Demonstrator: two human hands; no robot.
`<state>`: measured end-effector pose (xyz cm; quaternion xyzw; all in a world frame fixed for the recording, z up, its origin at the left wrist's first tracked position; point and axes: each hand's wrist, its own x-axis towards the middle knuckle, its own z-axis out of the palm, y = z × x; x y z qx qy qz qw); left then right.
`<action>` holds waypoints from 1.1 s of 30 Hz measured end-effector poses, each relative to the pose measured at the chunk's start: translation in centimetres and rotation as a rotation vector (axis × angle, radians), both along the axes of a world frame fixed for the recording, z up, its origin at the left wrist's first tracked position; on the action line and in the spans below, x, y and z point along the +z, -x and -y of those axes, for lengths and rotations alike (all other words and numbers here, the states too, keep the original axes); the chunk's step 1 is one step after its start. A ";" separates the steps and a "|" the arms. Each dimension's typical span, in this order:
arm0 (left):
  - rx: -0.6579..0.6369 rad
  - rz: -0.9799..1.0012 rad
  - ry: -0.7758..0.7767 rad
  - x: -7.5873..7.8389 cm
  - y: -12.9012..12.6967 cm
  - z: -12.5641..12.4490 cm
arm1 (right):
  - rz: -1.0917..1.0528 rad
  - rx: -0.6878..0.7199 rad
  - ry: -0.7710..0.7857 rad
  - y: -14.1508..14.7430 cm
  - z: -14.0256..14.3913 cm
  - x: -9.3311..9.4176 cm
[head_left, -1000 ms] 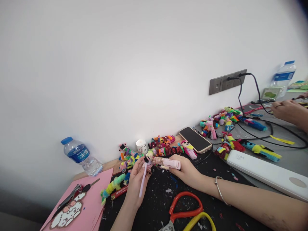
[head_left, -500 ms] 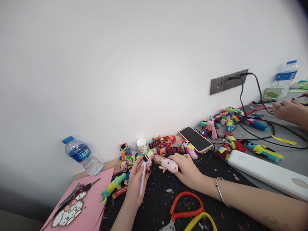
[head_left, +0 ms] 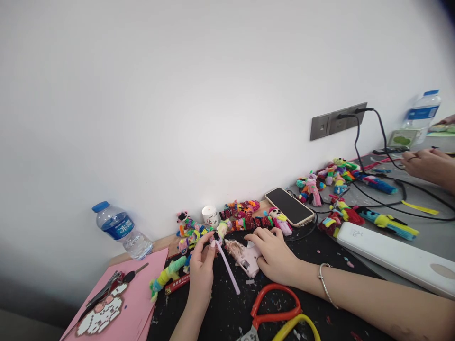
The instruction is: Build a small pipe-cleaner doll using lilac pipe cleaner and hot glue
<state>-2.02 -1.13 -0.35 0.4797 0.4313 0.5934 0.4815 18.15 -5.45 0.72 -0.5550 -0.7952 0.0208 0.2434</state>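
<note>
My left hand (head_left: 201,265) pinches a small pipe-cleaner figure with a black top, and a pale pink pipe cleaner (head_left: 227,266) trails from it down to the right over the black mat (head_left: 313,265). My right hand (head_left: 273,253) rests on a pink glue gun (head_left: 244,255) that lies on the mat, its nozzle pointing up and left toward the figure. A silver bracelet (head_left: 323,282) circles my right wrist. Several finished colourful pipe-cleaner figures (head_left: 241,215) lie just behind both hands along the wall.
A water bottle (head_left: 119,230) stands at left, above pink paper (head_left: 124,298) with pliers and a beaded piece. Red and yellow scissors (head_left: 280,312) lie in front. A phone (head_left: 288,206), a white power strip (head_left: 394,258), cables and more figures (head_left: 334,177) sit right. Another person's hand (head_left: 428,166) works far right.
My right hand has lowered the glue gun from the figure onto the mat. The pink pipe cleaner has swung from hanging straight down to slanting right.
</note>
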 end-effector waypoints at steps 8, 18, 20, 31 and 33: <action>-0.031 -0.213 -0.152 0.9 -0.4 0.8 | -0.103 0.169 -0.106 0.3 0.7 0.9; -0.203 -0.592 -0.469 1.3 -0.8 2.1 | -0.008 0.349 -0.169 0.3 1.0 1.0; -0.222 -0.661 -0.509 1.3 -0.8 2.2 | 0.005 0.350 -0.198 0.2 0.9 0.8; -0.246 -0.596 -0.476 0.8 -1.0 2.2 | -0.086 0.353 -0.360 0.3 0.7 0.3; -0.259 -0.549 -0.441 0.8 -1.0 2.1 | -0.114 0.352 -0.336 0.3 0.7 0.2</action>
